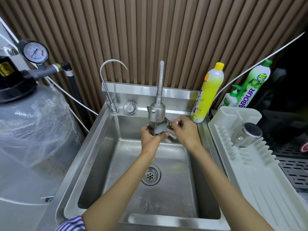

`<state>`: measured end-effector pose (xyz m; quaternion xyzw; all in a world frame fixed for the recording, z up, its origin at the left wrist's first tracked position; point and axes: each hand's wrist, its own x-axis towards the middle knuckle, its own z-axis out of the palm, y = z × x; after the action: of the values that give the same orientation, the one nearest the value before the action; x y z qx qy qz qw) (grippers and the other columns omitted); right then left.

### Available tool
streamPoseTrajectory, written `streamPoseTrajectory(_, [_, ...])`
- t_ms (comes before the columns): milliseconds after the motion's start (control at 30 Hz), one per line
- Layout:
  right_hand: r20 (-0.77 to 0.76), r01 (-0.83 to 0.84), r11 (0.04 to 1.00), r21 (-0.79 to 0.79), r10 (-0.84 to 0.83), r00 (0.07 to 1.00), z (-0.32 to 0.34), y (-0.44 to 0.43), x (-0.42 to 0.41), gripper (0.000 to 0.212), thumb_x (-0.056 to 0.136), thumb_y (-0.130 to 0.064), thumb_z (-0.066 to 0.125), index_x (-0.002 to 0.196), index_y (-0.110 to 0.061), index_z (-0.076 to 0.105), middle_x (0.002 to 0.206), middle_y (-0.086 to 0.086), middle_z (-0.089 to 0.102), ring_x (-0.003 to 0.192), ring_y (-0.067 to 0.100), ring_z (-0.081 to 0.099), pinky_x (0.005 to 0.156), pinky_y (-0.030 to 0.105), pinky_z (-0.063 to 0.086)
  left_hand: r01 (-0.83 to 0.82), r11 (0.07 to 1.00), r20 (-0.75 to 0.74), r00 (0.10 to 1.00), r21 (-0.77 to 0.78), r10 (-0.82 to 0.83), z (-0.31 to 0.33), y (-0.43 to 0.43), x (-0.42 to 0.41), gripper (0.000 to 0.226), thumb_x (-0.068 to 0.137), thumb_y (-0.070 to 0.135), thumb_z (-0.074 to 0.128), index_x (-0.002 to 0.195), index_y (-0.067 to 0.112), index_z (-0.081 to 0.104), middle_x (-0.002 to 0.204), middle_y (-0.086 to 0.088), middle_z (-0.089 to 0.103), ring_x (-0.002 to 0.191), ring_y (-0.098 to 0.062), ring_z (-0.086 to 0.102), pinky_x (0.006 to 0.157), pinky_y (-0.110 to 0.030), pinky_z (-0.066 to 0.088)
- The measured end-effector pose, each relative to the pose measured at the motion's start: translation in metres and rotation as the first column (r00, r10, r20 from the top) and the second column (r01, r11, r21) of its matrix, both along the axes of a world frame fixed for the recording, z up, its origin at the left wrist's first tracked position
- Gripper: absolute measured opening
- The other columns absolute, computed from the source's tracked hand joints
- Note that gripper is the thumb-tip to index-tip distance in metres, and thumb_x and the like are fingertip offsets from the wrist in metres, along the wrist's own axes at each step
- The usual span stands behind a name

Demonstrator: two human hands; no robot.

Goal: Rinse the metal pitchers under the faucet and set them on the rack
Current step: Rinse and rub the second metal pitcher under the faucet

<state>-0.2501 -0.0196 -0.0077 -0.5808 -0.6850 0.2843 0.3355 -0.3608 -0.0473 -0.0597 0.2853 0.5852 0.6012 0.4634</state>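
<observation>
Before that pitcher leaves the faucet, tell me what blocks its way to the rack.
Nothing visible blocks it. The pitcher must only clear the sink edge; the rack already holds another pitcher at its far end.

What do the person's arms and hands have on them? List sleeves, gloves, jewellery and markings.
Both the left hand and the right hand are bare: no gloves, and no rings, watch or markings show. The forearms are uncovered too. The only clothing in view is a blue-and-white striped fabric sleeve bunched near the left elbow; nothing shows on the right arm.

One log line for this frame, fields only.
phase: rinsing | left hand + right hand: pitcher under faucet | rack: one pitcher
</observation>
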Motion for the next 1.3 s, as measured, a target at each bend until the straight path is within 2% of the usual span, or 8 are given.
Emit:
streamPoseTrajectory(200, [-0.279, -0.052, 0.989, -0.140, 0.012, 0.960, -0.018, 0.001, -0.009, 0.011, 0.091, -0.007, 0.052, 0.093, -0.007, 0.063, 0.099, 0.009, 0.067, 0.095, 0.019, 0.059, 0.088, 0.029, 0.043, -0.156, 0.973, -0.300, 0.932, 0.169, 0.202, 0.003, -0.004, -0.011, 0.072, 0.059, -0.002, 0.081, 0.110, 0.023, 0.036, 0.098, 0.022, 0.051, 0.089, 0.008, 0.054, 0.071, 0.004, 0.036])
streamPoseTrajectory(367, [-0.579, -0.224, 0.939, -0.263, 0.032, 0.814, -0.029, -0.005, -0.018, 0.017, 0.093, -0.003, 0.049, 0.082, -0.012, 0.058, 0.077, -0.001, 0.062, 0.078, 0.010, 0.056, 0.088, 0.028, 0.044, -0.127, 0.960, -0.509, 0.826, 0.248, 0.241, 0.004, -0.014, -0.026, 0.076, 0.057, 0.006, 0.085, 0.119, 0.010, 0.043, 0.114, -0.002, 0.046, 0.101, -0.015, 0.049, 0.087, -0.010, 0.037])
streamPoseTrajectory(467, [-0.571, -0.220, 0.937, -0.271, 0.027, 0.820, -0.035, -0.006, -0.021, 0.020, 0.093, -0.005, 0.049, 0.077, -0.014, 0.058, 0.074, 0.000, 0.062, 0.072, 0.009, 0.057, 0.085, 0.029, 0.046, -0.130, 0.956, -0.587, 0.765, 0.263, 0.265, 0.005, -0.019, -0.031, 0.075, 0.055, 0.017, 0.087, 0.117, 0.009, 0.046, 0.111, -0.001, 0.042, 0.099, -0.012, 0.045, 0.079, -0.002, 0.032])
streamPoseTrajectory(600, [-0.563, -0.161, 0.938, -0.308, -0.044, 0.825, -0.039, -0.009, -0.022, 0.014, 0.092, -0.009, 0.053, 0.082, -0.009, 0.063, 0.076, 0.007, 0.068, 0.068, 0.014, 0.066, 0.075, 0.030, 0.057, -0.171, 0.966, -0.636, 0.728, 0.191, 0.255, 0.008, -0.021, -0.034, 0.072, 0.055, 0.037, 0.086, 0.110, 0.012, 0.048, 0.110, -0.003, 0.046, 0.103, -0.017, 0.046, 0.085, -0.022, 0.038])
streamPoseTrajectory(800, [-0.402, -0.045, 0.962, -0.271, -0.071, 0.913, -0.032, -0.007, -0.005, 0.019, 0.090, -0.016, 0.059, 0.090, 0.003, 0.065, 0.078, 0.013, 0.070, 0.063, 0.017, 0.068, 0.063, 0.031, 0.060, -0.178, 0.982, -0.547, 0.817, 0.063, 0.183, 0.003, -0.022, -0.021, 0.064, 0.054, 0.049, 0.083, 0.093, 0.018, 0.043, 0.102, -0.002, 0.051, 0.098, -0.020, 0.053, 0.086, -0.034, 0.046])
streamPoseTrajectory(1000, [0.146, -0.036, 0.998, -0.048, 0.043, 0.988, -0.002, 0.000, 0.011, 0.022, 0.088, -0.032, 0.058, 0.081, -0.012, 0.067, 0.079, 0.011, 0.073, 0.080, 0.030, 0.068, 0.079, 0.043, 0.054, -0.124, 0.990, -0.316, 0.944, -0.067, 0.096, -0.007, -0.021, 0.001, 0.045, 0.062, 0.051, 0.077, 0.080, 0.028, 0.043, 0.086, 0.007, 0.060, 0.067, 0.009, 0.060, 0.052, -0.005, 0.041])
streamPoseTrajectory(1167, [0.290, -0.019, 0.987, 0.162, -0.029, 0.957, 0.011, -0.008, 0.017, 0.018, 0.089, -0.028, 0.057, 0.087, -0.011, 0.063, 0.083, 0.011, 0.070, 0.080, 0.031, 0.063, 0.062, 0.028, 0.037, 0.036, 0.996, -0.045, 0.998, -0.079, -0.040, -0.004, -0.011, 0.005, 0.058, 0.056, 0.044, 0.082, 0.098, 0.023, 0.048, 0.100, 0.003, 0.064, 0.090, -0.008, 0.062, 0.083, -0.033, 0.054])
streamPoseTrajectory(1300, [0.261, -0.040, 0.980, 0.195, -0.012, 0.965, 0.007, -0.010, 0.017, 0.010, 0.090, -0.018, 0.055, 0.092, -0.009, 0.060, 0.087, 0.014, 0.068, 0.083, 0.034, 0.061, 0.062, 0.031, 0.037, 0.099, 0.995, 0.096, 0.990, 0.020, -0.101, 0.001, -0.001, 0.003, 0.057, 0.068, 0.004, 0.079, 0.109, 0.017, 0.042, 0.108, -0.001, 0.061, 0.092, -0.010, 0.060, 0.080, -0.033, 0.048])
